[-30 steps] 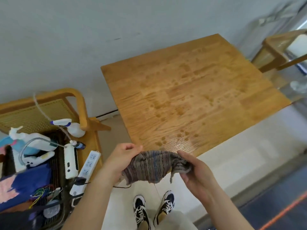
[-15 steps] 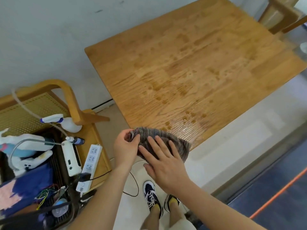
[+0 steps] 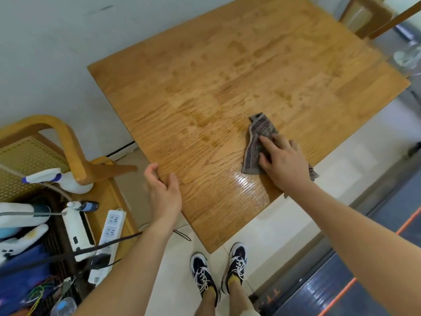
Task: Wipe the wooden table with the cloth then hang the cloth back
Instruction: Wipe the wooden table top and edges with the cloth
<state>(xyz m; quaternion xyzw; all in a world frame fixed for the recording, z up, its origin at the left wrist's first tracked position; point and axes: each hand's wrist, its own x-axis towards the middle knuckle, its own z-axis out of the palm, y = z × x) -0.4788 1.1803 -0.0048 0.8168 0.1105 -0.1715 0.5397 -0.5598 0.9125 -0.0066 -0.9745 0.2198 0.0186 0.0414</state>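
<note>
The wooden table (image 3: 227, 71) fills the upper middle of the view, its top dotted with wet patches and a shiny wet streak near the front. A striped grey-brown cloth (image 3: 257, 142) lies flat on the table near its front right edge. My right hand (image 3: 282, 163) presses down on the cloth with fingers spread, covering its near half. My left hand (image 3: 163, 190) grips the table's left edge, thumb on top.
A wooden chair (image 3: 66, 142) at left carries a spray bottle (image 3: 57, 179), a power strip (image 3: 109, 236), white devices and cables. Another wooden chair (image 3: 373, 17) stands past the table's far right corner. My shoes (image 3: 218, 267) stand on light floor tiles below the table corner.
The cloth went from held in both hands at the table's front edge onto the tabletop. My right hand moved it rightward; my left hand let go and took the table edge.
</note>
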